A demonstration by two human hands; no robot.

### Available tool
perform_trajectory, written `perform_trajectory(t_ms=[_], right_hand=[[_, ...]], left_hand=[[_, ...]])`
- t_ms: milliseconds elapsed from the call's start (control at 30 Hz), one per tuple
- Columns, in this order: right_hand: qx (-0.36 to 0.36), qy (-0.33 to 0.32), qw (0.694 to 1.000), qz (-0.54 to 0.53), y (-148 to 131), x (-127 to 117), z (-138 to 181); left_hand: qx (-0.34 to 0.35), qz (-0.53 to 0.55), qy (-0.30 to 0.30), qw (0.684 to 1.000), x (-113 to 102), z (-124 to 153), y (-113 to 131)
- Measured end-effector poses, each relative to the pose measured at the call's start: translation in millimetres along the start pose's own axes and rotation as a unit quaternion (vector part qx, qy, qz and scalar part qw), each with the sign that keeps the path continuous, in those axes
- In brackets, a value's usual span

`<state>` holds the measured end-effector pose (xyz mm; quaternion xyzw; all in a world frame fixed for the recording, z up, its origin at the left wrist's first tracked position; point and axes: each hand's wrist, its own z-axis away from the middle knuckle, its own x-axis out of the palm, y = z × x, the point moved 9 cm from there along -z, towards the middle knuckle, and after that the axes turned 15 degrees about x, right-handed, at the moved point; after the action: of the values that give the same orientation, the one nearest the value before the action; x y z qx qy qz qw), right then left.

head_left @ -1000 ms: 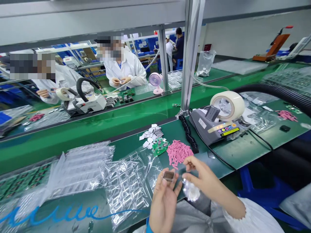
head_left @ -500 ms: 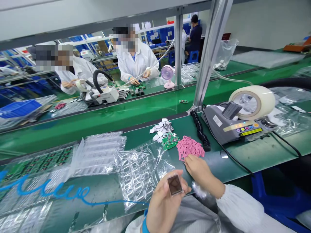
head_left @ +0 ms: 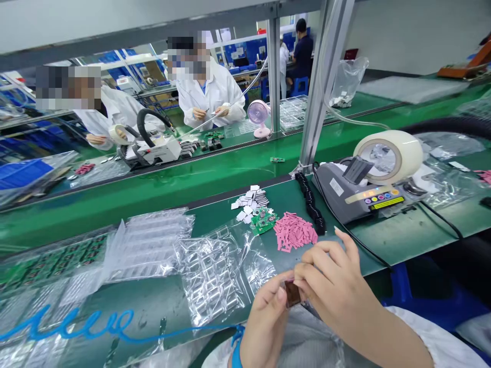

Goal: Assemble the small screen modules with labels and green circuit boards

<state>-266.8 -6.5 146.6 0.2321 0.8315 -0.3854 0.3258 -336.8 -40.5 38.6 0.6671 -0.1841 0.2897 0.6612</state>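
Note:
My left hand [head_left: 264,317] holds a small dark square part [head_left: 292,294] at the near edge of the green bench, its fingers closed round the part. My right hand [head_left: 326,276] has come in over the part from the right, thumb and forefinger pinched against its top edge; whether they hold a pink strip is hidden. Just beyond the hands lies a heap of pink strips [head_left: 294,231]. Left of the heap sit a small green circuit board [head_left: 263,221] and a pile of white and black squares [head_left: 249,200].
Clear plastic blister trays [head_left: 215,273] cover the bench to the left, with a blue coiled cord [head_left: 76,327] in front. A grey tape dispenser [head_left: 360,197] with a big tape roll [head_left: 387,156] stands right. Across the green conveyor [head_left: 192,179], two people in white coats work.
My right hand left the pink heap and came back to the square part, closing on it. My left hand dropped a little lower with the part.

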Motion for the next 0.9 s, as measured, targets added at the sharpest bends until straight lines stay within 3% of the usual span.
perform_trajectory(t_ms=[67, 267, 367, 433, 500, 567, 767, 833, 900], right_hand=[[0.009, 0.009, 1.000, -0.005, 2, 3, 2], [0.035, -0.044, 0.996, -0.073, 12, 13, 5], [0.077, -0.143, 0.978, -0.130, 25, 30, 6], [0.120, -0.223, 0.952, -0.174, 37, 47, 9], [0.162, -0.263, 0.927, -0.213, 52, 58, 12], [0.195, -0.253, 0.921, -0.225, 77, 62, 13], [0.310, -0.115, 0.938, -0.103, 180, 41, 26], [0.314, -0.118, 0.937, -0.094, 189, 42, 28], [0.293, -0.150, 0.938, -0.105, 180, 54, 22]], left_hand=[[-0.006, -0.005, 0.000, 1.000, -1, 1, -2], [-0.035, 0.023, 0.012, 0.999, -3, 4, -11], [-0.069, 0.076, 0.024, 0.994, -6, 7, -22], [-0.095, 0.117, 0.034, 0.988, -10, 10, -31], [-0.124, 0.152, 0.044, 0.980, -13, 14, -39], [-0.150, 0.175, 0.055, 0.972, -17, 17, -43], [-0.179, 0.215, 0.081, 0.957, -27, 12, -44], [-0.178, 0.217, 0.092, 0.956, -31, 9, -45], [-0.175, 0.217, 0.102, 0.955, -32, 7, -47]])
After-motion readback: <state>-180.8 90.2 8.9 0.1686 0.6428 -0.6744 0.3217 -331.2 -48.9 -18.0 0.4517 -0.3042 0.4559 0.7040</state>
